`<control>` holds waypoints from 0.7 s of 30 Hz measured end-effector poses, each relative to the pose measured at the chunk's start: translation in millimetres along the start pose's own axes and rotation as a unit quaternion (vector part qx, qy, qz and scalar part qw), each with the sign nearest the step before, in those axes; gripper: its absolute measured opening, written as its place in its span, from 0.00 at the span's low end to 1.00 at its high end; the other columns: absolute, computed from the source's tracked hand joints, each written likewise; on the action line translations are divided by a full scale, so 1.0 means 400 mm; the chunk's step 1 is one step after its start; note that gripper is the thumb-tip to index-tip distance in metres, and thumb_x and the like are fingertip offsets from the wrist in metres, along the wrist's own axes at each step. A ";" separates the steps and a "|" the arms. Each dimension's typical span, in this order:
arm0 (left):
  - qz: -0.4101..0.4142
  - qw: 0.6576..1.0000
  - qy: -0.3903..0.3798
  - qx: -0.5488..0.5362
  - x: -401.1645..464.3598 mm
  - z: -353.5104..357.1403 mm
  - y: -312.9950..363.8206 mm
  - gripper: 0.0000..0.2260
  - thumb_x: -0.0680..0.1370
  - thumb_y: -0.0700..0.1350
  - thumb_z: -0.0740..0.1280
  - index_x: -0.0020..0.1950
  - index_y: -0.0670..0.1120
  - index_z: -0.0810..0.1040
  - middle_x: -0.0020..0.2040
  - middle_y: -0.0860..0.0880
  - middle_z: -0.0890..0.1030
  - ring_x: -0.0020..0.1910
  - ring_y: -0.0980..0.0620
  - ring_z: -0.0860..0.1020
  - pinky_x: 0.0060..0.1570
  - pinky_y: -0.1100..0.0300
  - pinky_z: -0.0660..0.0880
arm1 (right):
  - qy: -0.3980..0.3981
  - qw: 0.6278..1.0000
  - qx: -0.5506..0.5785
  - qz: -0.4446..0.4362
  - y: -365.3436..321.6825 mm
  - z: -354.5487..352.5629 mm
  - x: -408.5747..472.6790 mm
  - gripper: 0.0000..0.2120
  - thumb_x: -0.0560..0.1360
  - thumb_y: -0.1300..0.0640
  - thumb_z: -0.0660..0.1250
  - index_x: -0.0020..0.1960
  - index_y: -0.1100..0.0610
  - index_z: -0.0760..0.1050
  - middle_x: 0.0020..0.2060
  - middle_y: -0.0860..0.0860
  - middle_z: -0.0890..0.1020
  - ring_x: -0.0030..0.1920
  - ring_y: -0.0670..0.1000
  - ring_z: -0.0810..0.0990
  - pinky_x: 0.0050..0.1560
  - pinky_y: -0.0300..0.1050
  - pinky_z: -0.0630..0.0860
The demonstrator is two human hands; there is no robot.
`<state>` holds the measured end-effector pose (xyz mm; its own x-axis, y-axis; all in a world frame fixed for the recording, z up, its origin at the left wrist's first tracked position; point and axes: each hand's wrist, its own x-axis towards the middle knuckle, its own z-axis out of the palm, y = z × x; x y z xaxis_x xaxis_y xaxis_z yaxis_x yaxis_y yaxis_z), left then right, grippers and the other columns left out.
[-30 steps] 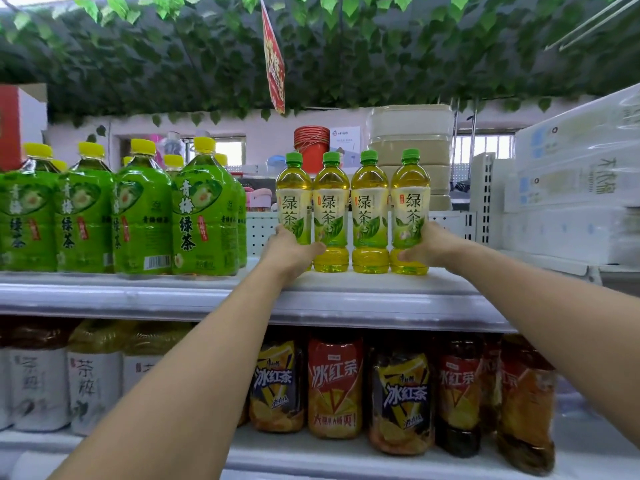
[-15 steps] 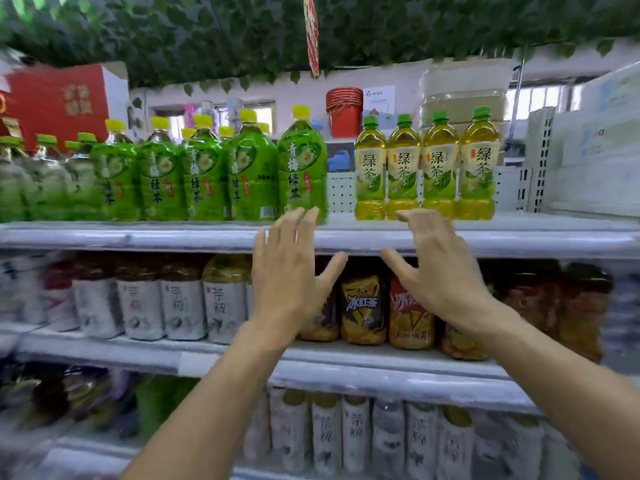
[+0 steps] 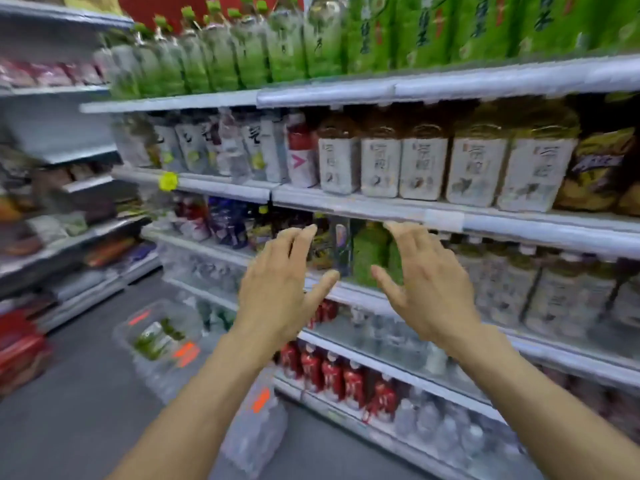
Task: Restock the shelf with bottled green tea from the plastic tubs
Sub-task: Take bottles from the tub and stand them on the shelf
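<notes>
Both forearms reach forward, the left hand [image 3: 277,289] and right hand [image 3: 433,289] held side by side before the shelf [image 3: 346,93], palms facing away, fingers spread and holding nothing. Green tea bottles [image 3: 270,50] stand upright on the top shelf, well above the fingers. A plastic tub [image 3: 157,337] sits on the floor, lower left.
</notes>
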<state>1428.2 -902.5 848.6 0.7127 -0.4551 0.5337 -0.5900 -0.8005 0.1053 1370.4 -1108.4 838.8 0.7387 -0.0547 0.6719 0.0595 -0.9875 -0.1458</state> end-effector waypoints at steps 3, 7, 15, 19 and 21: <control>-0.046 0.997 -0.059 0.025 -0.044 0.020 -0.170 0.34 0.79 0.66 0.55 0.80 0.49 0.59 0.75 0.47 0.65 0.72 0.45 0.67 0.69 0.47 0.68 | -0.062 0.998 0.015 -0.009 -0.120 0.129 0.034 0.28 0.75 0.46 0.69 0.70 0.58 0.70 0.61 0.59 0.75 0.56 0.63 0.77 0.47 0.55 0.77; -0.102 0.989 -0.093 0.042 -0.077 0.061 -0.379 0.33 0.80 0.67 0.53 0.80 0.49 0.60 0.76 0.46 0.65 0.75 0.44 0.63 0.74 0.47 0.61 | -0.124 0.991 0.031 -0.028 -0.241 0.290 0.106 0.28 0.77 0.45 0.66 0.72 0.56 0.68 0.63 0.58 0.73 0.59 0.63 0.75 0.52 0.57 0.75; -0.168 0.975 -0.125 0.071 -0.003 0.169 -0.797 0.28 0.81 0.62 0.61 0.77 0.48 0.66 0.73 0.47 0.70 0.72 0.44 0.67 0.72 0.47 0.61 | -0.208 0.975 0.049 -0.067 -0.436 0.671 0.316 0.25 0.80 0.43 0.61 0.72 0.54 0.67 0.67 0.54 0.70 0.64 0.59 0.70 0.56 0.55 0.71; -0.233 0.957 -0.161 0.055 0.057 0.230 -1.027 0.28 0.81 0.60 0.62 0.76 0.47 0.66 0.71 0.46 0.71 0.71 0.43 0.68 0.69 0.48 0.64 | -0.254 0.963 0.070 -0.052 -0.516 0.878 0.449 0.25 0.80 0.43 0.61 0.72 0.54 0.65 0.67 0.54 0.69 0.67 0.57 0.68 0.60 0.54 0.69; -0.270 0.946 -0.177 0.037 0.085 0.260 -1.141 0.27 0.81 0.59 0.63 0.77 0.47 0.66 0.72 0.46 0.70 0.71 0.43 0.68 0.67 0.48 0.66 | -0.288 0.953 0.083 -0.040 -0.554 0.974 0.501 0.25 0.79 0.43 0.61 0.72 0.54 0.65 0.67 0.55 0.70 0.67 0.57 0.68 0.61 0.54 0.70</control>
<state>1761.1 -593.1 731.3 0.9926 -0.0645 0.1032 -0.0857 -0.9725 0.2168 1766.9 -842.8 723.0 0.9705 0.1567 0.1830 0.2009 -0.9456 -0.2560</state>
